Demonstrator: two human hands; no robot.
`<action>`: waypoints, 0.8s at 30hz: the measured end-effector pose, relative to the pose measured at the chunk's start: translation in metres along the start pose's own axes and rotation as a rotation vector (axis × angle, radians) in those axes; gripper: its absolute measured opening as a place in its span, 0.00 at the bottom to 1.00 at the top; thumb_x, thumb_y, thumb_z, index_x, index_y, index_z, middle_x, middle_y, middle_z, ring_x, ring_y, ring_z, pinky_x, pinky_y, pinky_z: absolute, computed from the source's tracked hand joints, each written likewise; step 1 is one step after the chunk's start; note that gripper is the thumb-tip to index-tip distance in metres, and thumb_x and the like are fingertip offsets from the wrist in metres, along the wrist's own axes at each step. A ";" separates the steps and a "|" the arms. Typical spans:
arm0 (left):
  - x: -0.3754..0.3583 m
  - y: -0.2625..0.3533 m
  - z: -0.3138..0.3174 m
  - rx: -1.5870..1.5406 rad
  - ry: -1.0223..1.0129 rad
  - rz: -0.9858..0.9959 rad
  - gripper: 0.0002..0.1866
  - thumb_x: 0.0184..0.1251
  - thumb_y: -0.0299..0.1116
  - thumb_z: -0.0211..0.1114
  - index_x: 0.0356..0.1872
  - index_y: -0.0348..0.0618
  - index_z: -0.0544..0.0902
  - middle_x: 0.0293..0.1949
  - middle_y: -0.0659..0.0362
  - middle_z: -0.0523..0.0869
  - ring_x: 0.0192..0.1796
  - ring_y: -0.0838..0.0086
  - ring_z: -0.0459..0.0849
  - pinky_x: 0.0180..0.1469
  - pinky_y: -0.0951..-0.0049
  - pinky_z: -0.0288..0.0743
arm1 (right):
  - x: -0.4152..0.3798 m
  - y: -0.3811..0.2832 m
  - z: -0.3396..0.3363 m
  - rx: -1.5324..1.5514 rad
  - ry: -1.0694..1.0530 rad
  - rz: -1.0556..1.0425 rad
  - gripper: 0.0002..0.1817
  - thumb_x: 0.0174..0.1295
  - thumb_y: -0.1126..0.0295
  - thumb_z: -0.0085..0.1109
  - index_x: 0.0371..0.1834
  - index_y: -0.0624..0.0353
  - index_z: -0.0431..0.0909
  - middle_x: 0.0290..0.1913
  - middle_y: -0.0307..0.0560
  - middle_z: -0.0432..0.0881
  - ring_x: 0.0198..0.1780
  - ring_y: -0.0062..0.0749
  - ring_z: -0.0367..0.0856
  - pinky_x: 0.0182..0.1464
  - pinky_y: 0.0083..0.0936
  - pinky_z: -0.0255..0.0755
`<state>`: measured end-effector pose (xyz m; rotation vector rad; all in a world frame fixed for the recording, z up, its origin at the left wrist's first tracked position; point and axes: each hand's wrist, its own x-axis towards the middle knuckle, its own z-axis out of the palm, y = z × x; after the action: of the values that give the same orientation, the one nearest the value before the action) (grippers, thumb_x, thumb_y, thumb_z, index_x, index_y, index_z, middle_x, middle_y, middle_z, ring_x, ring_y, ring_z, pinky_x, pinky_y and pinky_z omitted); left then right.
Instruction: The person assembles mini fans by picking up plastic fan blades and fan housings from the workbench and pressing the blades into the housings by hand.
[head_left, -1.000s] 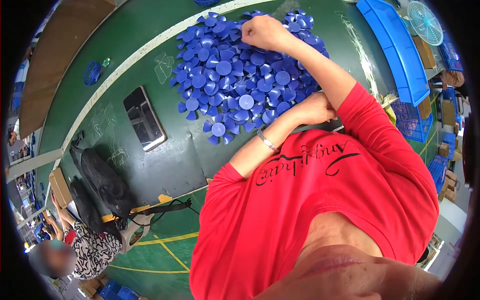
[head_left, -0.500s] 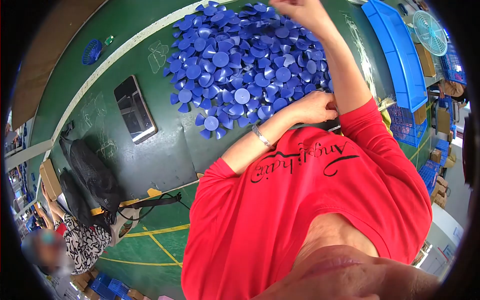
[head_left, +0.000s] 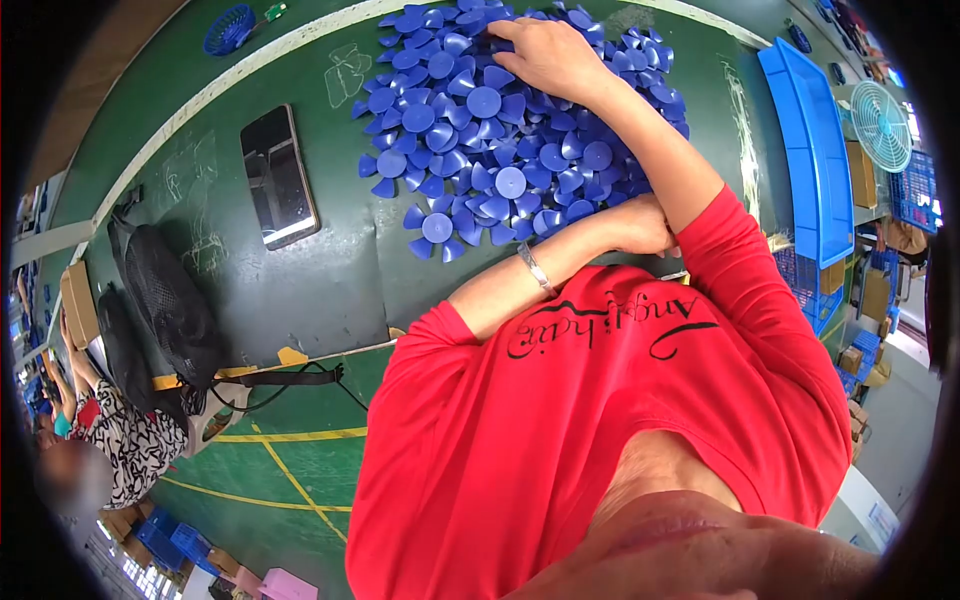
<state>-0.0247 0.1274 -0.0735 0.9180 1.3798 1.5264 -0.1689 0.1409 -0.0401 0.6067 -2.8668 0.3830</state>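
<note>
Blue pieces [head_left: 510,183]: glossy plastic, flared blades, round discs, heaped
Right hand [head_left: 548,58]: over far pieces, fingers parted
Left hand [head_left: 642,226]: near right, cannot tell grip

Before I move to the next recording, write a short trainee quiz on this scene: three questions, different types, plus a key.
1. What lies beneath the right hand?
A) A phone
B) Blue bladed pieces
C) A black bag

2. True or false: the phone lies apart from the bladed pieces.

3. Fill in: the left hand is beside the person's own ____ arm.

Key: 1. B; 2. true; 3. right.
</note>
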 end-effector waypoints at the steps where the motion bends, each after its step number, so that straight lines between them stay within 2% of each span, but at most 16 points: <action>1: 0.001 -0.001 0.000 -0.061 0.002 -0.033 0.14 0.55 0.21 0.63 0.44 0.34 0.82 0.37 0.50 0.86 0.37 0.69 0.85 0.35 0.68 0.81 | 0.002 0.000 0.001 -0.047 -0.001 -0.011 0.16 0.54 0.62 0.61 0.45 0.55 0.81 0.36 0.53 0.85 0.40 0.46 0.84 0.43 0.40 0.77; 2: 0.002 -0.002 0.001 -0.123 0.004 -0.065 0.13 0.57 0.21 0.63 0.45 0.33 0.82 0.37 0.50 0.86 0.37 0.69 0.85 0.35 0.68 0.81 | 0.002 0.000 0.002 -0.094 -0.003 -0.023 0.15 0.54 0.64 0.61 0.44 0.56 0.82 0.35 0.53 0.85 0.39 0.44 0.85 0.42 0.39 0.77; 5: 0.000 0.002 -0.002 -0.084 -0.004 -0.084 0.13 0.59 0.24 0.63 0.45 0.33 0.82 0.38 0.49 0.86 0.37 0.68 0.85 0.36 0.68 0.82 | 0.004 0.002 -0.001 -0.070 -0.064 0.080 0.08 0.49 0.65 0.59 0.29 0.55 0.84 0.31 0.55 0.84 0.34 0.51 0.83 0.38 0.41 0.76; 12: 0.002 -0.003 0.001 -0.002 -0.015 -0.065 0.13 0.57 0.24 0.63 0.44 0.33 0.82 0.38 0.48 0.86 0.38 0.66 0.85 0.38 0.67 0.80 | 0.002 0.019 0.000 -0.031 -0.011 0.093 0.07 0.49 0.65 0.58 0.26 0.53 0.83 0.27 0.54 0.83 0.33 0.51 0.83 0.37 0.42 0.76; 16: 0.000 0.000 -0.002 0.189 -0.028 0.019 0.15 0.54 0.25 0.63 0.44 0.33 0.81 0.39 0.46 0.86 0.41 0.61 0.85 0.43 0.64 0.78 | -0.003 0.024 -0.010 0.109 0.172 0.132 0.07 0.48 0.67 0.58 0.26 0.57 0.82 0.24 0.56 0.81 0.28 0.51 0.81 0.32 0.41 0.75; 18: 0.000 -0.005 -0.001 0.232 -0.015 0.071 0.16 0.53 0.26 0.63 0.44 0.34 0.81 0.41 0.45 0.86 0.43 0.58 0.84 0.46 0.62 0.77 | -0.008 0.029 -0.021 0.221 0.219 0.213 0.06 0.47 0.69 0.59 0.26 0.58 0.82 0.23 0.55 0.81 0.27 0.48 0.82 0.32 0.37 0.75; 19: 0.000 -0.007 0.000 0.225 -0.002 0.090 0.16 0.52 0.27 0.63 0.44 0.34 0.81 0.41 0.45 0.85 0.44 0.56 0.84 0.47 0.62 0.76 | -0.010 0.032 -0.024 0.319 0.258 0.253 0.05 0.47 0.72 0.60 0.26 0.61 0.80 0.21 0.52 0.80 0.24 0.37 0.81 0.30 0.31 0.73; 20: 0.001 -0.010 0.001 0.218 0.008 0.109 0.16 0.52 0.27 0.63 0.44 0.34 0.82 0.42 0.44 0.85 0.45 0.55 0.84 0.49 0.62 0.75 | -0.012 0.037 -0.026 0.362 0.281 0.281 0.05 0.47 0.72 0.60 0.26 0.62 0.80 0.20 0.51 0.80 0.24 0.34 0.80 0.29 0.29 0.73; 23: -0.005 0.006 -0.002 0.228 -0.032 0.035 0.17 0.51 0.27 0.63 0.44 0.35 0.82 0.42 0.43 0.85 0.47 0.53 0.83 0.49 0.61 0.75 | -0.018 0.049 -0.029 0.549 0.354 0.379 0.06 0.48 0.74 0.61 0.27 0.65 0.78 0.20 0.44 0.78 0.24 0.22 0.74 0.29 0.23 0.71; 24: -0.004 0.005 -0.002 0.240 -0.030 0.043 0.17 0.51 0.27 0.63 0.44 0.35 0.82 0.42 0.43 0.85 0.47 0.53 0.83 0.49 0.61 0.75 | -0.019 0.051 -0.030 0.553 0.381 0.384 0.06 0.48 0.74 0.61 0.27 0.65 0.78 0.20 0.44 0.78 0.24 0.22 0.75 0.29 0.23 0.71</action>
<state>-0.0255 0.1227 -0.0683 1.1180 1.5534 1.3923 -0.1695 0.2018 -0.0266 0.0267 -2.4807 1.2257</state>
